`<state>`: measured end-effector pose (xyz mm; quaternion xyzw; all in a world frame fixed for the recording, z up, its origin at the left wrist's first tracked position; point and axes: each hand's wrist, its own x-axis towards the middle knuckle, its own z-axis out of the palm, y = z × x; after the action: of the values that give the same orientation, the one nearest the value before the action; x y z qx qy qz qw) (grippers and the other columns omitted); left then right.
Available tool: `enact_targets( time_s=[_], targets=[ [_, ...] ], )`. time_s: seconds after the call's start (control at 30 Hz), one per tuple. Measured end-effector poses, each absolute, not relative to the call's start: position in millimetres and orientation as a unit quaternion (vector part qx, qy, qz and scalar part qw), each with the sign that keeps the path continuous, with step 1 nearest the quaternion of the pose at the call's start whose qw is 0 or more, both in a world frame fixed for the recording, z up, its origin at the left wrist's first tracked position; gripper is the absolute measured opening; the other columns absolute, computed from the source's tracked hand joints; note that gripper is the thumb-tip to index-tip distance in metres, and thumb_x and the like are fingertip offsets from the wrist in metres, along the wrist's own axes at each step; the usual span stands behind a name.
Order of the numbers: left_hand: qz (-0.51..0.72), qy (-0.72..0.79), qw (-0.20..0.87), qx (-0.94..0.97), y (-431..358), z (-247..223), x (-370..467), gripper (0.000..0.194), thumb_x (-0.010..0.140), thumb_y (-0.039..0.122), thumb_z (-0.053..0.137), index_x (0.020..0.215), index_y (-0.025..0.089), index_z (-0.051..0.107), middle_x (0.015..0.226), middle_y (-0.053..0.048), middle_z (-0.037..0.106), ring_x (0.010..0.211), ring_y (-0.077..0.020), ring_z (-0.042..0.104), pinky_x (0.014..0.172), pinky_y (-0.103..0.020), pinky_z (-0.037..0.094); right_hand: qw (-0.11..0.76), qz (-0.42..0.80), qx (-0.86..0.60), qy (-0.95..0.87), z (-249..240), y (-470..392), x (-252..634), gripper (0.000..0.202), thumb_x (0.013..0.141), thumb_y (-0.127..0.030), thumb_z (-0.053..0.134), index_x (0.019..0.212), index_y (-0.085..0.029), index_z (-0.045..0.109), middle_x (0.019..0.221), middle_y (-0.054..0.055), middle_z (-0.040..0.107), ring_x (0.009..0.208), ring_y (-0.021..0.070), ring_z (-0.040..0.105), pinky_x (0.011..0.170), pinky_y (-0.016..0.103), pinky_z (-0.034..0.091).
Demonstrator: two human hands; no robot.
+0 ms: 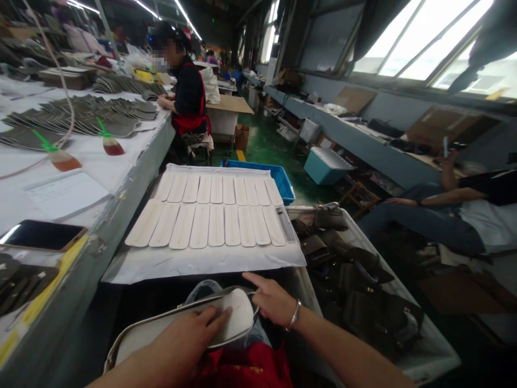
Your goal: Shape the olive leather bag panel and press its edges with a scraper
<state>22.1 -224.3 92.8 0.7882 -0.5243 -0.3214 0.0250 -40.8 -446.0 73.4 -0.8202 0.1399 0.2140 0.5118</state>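
A bag piece (139, 335) with a dark rim and a pale inside lies across my lap, a white oblong panel (239, 315) at its right end. My left hand (189, 331) rests on it with fingers spread, fingertips pressing on the panel. At the bag's right end is my right hand (271, 299), index finger stretched out and the other fingers curled near the rim; what they hold, if anything, is hidden. Beyond, two rows of white oblong panels (216, 225) lie on a white-covered board (210, 261).
At left, a table (133, 161) bears a phone (42, 235), two glue bottles (64, 160) and stacked grey pieces. A crate (440, 350) of dark bags stands right, a blue crate (285, 183) behind the board. One person works ahead; another sits at right.
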Motion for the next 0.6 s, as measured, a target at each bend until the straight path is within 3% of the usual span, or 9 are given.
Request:
enact_targets(
  time_s=[0.2, 0.33, 0.43, 0.53, 0.6],
  targets=[
    [-0.324, -0.52, -0.012, 0.791, -222.6, 87.0, 17.3, 0.088, 0.067, 0.011, 0.049, 0.147, 0.02, 0.013, 0.134, -0.014, 0.044, 0.102, -0.0316, 0.056, 0.089, -0.051, 0.048, 0.463, 0.269, -0.838, 0.109, 74.3, -448.9, -29.9, 0.062, 0.073, -0.018, 0.04, 0.135, -0.019, 0.045, 0.047, -0.005, 0.048, 0.031, 0.0106, 0.041, 0.028, 0.019, 0.031],
    [-0.329, -0.516, 0.061, 0.788, -216.2, 85.3, 24.6, 0.091, 0.065, 0.028, 0.06, 0.146, 0.025, 0.02, 0.135, -0.011, 0.044, 0.11, -0.0321, 0.053, 0.098, -0.048, 0.044, 0.497, 0.225, -0.829, 0.124, 90.3, -444.4, -41.7, 0.061, 0.075, -0.016, 0.04, 0.135, -0.019, 0.044, 0.047, -0.006, 0.049, 0.031, 0.008, 0.041, 0.03, 0.017, 0.032],
    [-0.345, -0.52, 0.081, 0.777, -211.7, 92.2, 32.4, 0.09, 0.065, 0.03, 0.061, 0.146, 0.029, 0.021, 0.145, -0.009, 0.033, 0.126, -0.0321, 0.042, 0.105, -0.043, 0.038, 0.508, 0.149, -0.839, 0.121, 100.4, -436.1, -48.6, 0.054, 0.077, -0.015, 0.04, 0.13, -0.017, 0.05, 0.044, -0.007, 0.048, 0.033, 0.0055, 0.04, 0.035, 0.014, 0.033],
    [-0.357, -0.511, 0.063, 0.78, -214.6, 100.4, 34.5, 0.091, 0.065, 0.032, 0.062, 0.146, 0.026, 0.021, 0.147, -0.01, 0.029, 0.123, -0.0325, 0.045, 0.102, -0.04, 0.041, 0.517, 0.115, -0.838, 0.133, 104.3, -427.9, -49.4, 0.054, 0.077, -0.012, 0.041, 0.13, -0.016, 0.05, 0.042, -0.008, 0.046, 0.034, 0.0047, 0.04, 0.037, 0.014, 0.034],
    [-0.34, -0.514, 0.051, 0.786, -218.6, 100.0, 30.5, 0.084, 0.068, 0.031, 0.06, 0.144, 0.022, 0.028, 0.142, -0.013, 0.037, 0.117, -0.0329, 0.049, 0.1, -0.041, 0.043, 0.527, 0.141, -0.824, 0.157, 102.1, -426.9, -49.9, 0.054, 0.076, -0.011, 0.042, 0.129, -0.016, 0.05, 0.042, -0.009, 0.044, 0.032, 0.0045, 0.037, 0.036, 0.015, 0.032]
  ],
)
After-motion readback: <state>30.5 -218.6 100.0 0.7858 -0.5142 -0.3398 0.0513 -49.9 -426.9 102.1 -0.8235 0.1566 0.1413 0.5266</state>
